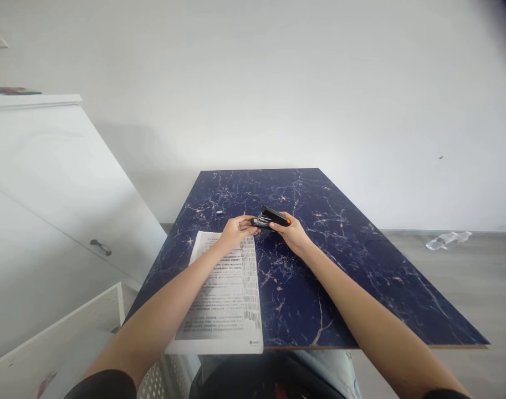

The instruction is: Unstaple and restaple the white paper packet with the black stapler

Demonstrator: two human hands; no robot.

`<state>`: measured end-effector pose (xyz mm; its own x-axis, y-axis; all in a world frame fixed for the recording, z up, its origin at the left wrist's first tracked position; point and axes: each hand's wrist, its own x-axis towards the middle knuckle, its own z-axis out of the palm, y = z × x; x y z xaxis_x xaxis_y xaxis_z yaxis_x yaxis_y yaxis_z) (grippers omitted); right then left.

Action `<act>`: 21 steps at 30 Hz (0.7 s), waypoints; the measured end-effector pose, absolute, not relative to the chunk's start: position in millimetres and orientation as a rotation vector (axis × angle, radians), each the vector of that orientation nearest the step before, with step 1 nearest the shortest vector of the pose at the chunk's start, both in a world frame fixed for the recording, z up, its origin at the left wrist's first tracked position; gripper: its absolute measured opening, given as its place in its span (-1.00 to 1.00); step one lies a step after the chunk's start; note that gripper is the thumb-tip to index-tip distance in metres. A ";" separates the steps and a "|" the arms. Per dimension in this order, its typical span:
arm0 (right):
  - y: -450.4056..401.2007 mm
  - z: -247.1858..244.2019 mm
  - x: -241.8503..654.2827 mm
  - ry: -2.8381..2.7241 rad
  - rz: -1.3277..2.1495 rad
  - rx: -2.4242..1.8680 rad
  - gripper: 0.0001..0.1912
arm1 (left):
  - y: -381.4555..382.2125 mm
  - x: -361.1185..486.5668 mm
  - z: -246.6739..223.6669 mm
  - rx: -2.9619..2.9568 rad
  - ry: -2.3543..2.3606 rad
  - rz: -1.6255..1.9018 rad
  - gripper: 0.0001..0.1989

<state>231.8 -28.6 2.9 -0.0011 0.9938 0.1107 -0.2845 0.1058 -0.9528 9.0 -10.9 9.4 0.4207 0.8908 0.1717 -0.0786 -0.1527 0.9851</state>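
A black stapler [273, 214] with an orange spot at its rear is held just above the blue table, its top arm raised away from the base. My right hand [292, 230] is closed round the rear end of it. At the front end, the fingers of my left hand [238, 227] pinch the stapler's base. Below my left hand and forearm lie printed paper sheets [223, 310], partly covered by that arm. A small pale block [219, 211], perhaps staples, rests on the table beyond my left hand.
The dark blue marbled table [302, 288] stands against a white wall [253, 83]. On the left is a white cabinet [49, 194] with a dark handle [100, 247]. A clear plastic item [448, 240] lies on the floor at the right.
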 end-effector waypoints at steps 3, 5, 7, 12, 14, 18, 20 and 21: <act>-30.4 1.5 229.1 -1.046 1.242 -0.910 -0.52 | -16.3 11.6 13.0 1.445 0.749 1.041 -0.48; -32.3 1.6 227.8 -1.051 1.250 -0.913 -0.53 | -18.3 13.7 13.3 1.418 0.772 1.057 -0.48; -34.8 2.9 227.1 -1.040 1.303 -0.913 -0.49 | -18.6 15.6 12.1 1.366 0.803 1.078 -0.50; -36.7 9.7 225.2 -0.866 1.374 -0.823 -0.58 | -16.5 16.3 8.3 1.330 0.790 1.141 -0.49; -35.5 11.7 224.2 -0.765 1.405 -0.818 -0.61 | -15.8 15.5 7.7 1.325 0.793 1.139 -0.50; -35.3 12.4 223.0 -0.666 1.553 -0.829 -0.69 | -15.2 14.5 7.7 1.344 0.815 1.125 -0.51; -36.1 12.3 223.2 -0.663 1.615 -0.805 -0.70 | -15.0 14.6 7.3 1.352 0.809 1.130 -0.50; -36.4 12.4 223.4 -0.663 1.632 -0.797 -0.69 | -14.8 14.6 6.9 1.354 0.800 1.130 -0.50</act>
